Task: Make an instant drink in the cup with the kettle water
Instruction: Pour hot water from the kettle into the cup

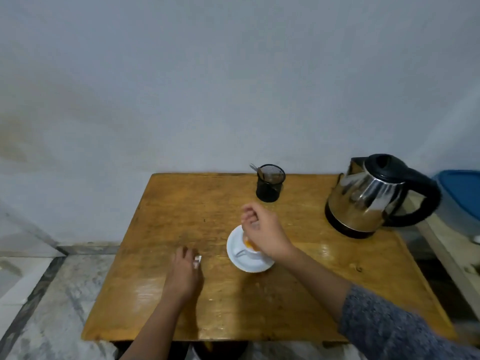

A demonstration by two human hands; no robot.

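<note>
The left hand point(185, 271) is resting on the table point(298, 294), pinching a small white scrap point(197, 261); the right hand point(262, 229) is hovering over the cup point(250, 252) on its saucer point(235, 246), fingers curled, whether holding anything I cannot tell. Farther back, the kettle point(374, 196) is standing right, the black mesh holder point(270, 183) behind.

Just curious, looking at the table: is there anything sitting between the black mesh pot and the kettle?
No. In the head view, only bare wooden table shows between the black mesh pot and the kettle.
</note>
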